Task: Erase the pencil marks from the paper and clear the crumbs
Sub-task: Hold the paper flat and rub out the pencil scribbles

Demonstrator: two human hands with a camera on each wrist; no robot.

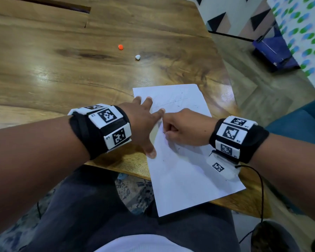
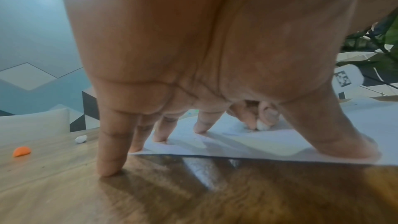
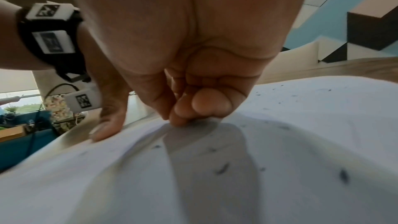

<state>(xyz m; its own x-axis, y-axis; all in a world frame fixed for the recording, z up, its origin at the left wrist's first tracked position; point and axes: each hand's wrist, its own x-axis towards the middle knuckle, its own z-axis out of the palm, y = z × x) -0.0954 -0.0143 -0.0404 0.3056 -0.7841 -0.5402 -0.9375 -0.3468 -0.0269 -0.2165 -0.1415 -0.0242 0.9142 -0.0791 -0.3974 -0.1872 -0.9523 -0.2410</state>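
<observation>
Paper (image 1: 187, 171) lies at the table (image 1: 62, 73) edge, overhanging it. Left hand (image 1: 144, 122) spread, fingers (image 2: 200, 125) straight, pressing the sheet's left margin. Right hand (image 1: 184, 128) curled, pinching a small white eraser (image 2: 263, 126) against the sheet; eraser largely hidden. Dark crumbs (image 3: 221, 170) scattered on paper; pencil marks faint.
</observation>
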